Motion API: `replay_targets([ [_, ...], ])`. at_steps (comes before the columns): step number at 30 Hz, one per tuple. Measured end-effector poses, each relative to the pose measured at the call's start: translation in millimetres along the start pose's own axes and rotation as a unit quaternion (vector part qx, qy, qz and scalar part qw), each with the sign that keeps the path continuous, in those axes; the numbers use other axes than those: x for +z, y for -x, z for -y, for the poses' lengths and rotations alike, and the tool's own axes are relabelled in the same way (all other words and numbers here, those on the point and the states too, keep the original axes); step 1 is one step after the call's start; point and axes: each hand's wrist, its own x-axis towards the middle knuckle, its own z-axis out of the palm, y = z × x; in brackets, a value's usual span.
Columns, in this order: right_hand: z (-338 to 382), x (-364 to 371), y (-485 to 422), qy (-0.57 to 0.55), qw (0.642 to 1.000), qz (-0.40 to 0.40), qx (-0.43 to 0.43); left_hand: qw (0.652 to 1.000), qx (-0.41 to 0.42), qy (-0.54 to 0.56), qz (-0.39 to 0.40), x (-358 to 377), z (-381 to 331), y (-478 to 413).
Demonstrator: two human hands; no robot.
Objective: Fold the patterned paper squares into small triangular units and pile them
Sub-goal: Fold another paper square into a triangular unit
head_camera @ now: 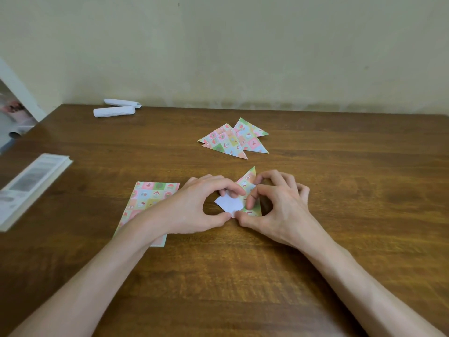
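Note:
A half-folded patterned paper (pixel 246 188) lies on the wooden table (pixel 340 190) in the middle, its white underside turned up on the left. My left hand (pixel 199 207) pinches the white flap with thumb and forefinger. My right hand (pixel 279 205) pinches the patterned side with curled fingers. A stack of flat patterned squares (pixel 148 198) lies to the left, partly under my left forearm. Behind the hands sits a pile of folded triangular units (pixel 233 139).
Two white paper rolls (pixel 114 110) lie at the table's back left near the wall. A thin booklet (pixel 29 188) lies at the left edge. Beyond the table's left corner stands a leaning board with clutter (pixel 17 105).

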Motion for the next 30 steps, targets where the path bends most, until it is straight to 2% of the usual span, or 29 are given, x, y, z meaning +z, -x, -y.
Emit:
replay_targets([
  [10,0.1,0.1,-0.8,-0.02,1.0,0.005,0.001,1.0,-0.001,-0.005,-0.011,1.5,-0.8,1.0],
  [15,5.8,-1.3,-3.1,0.006,0.999,0.031,0.013,0.999,0.003,-0.024,-0.028,5.9,-1.3,0.0],
  [22,6.0,1.6,-1.0,-0.007,1.0,0.012,0.017,0.999,0.011,-0.033,-0.041,7.5,-0.8,0.1],
  [30,0.4,-11.2,-4.1,-0.034,0.998,0.049,0.018,0.999,-0.003,-0.028,-0.032,5.6,0.0,0.0],
])
